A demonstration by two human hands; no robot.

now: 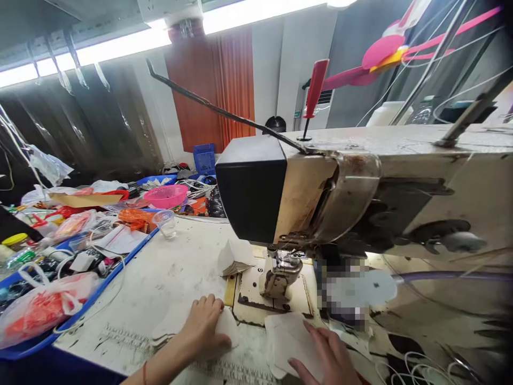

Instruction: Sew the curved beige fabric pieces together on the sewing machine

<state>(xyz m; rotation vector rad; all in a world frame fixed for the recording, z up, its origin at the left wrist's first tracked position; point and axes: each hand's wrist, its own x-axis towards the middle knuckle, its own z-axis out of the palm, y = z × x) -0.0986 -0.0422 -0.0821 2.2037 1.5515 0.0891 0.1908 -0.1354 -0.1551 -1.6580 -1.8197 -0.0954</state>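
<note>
Hands [335,353] on white pcs [229,324]; R pile [284,339] long axis approx. fore-aft.

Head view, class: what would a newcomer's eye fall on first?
The bulky sewing machine dominates the right, a red-handled tool standing on its top. Behind it, a bright pink fan shows at upper right. Below, the left hand and right hand touch pale pieces on the worktop.

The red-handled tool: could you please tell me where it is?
In the head view, the red-handled tool stands atop the sewing machine, right of centre, left of the pink fan.
</note>
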